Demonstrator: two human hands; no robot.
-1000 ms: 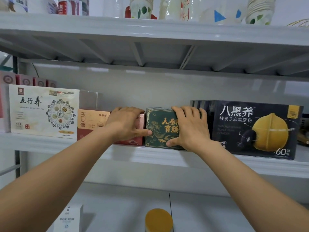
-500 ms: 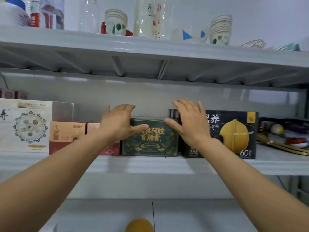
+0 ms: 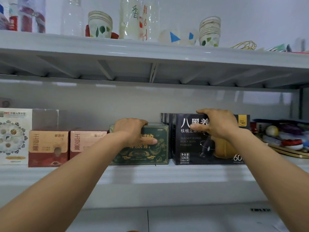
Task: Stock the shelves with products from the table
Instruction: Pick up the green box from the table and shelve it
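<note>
The middle shelf (image 3: pixel 167 174) carries the black box (image 3: pixel 192 148), long axis running 9 to 3, standing just beside the green box (image 3: pixel 150 156) at its 3 o'clock. The right hand (image 3: pixel 217 124) grips the black box's top edge. The left hand (image 3: pixel 132 131) grips the green box's top edge, thumb on its front.

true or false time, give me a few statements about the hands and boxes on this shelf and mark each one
1. The left hand grips the green box. True.
2. The green box stands between a red box and the black box. True.
3. The right hand rests on a red box. False: it holds the black box's top edge.
4. The cups share the green box's shelf. False: they stand on the upper shelf.
</note>
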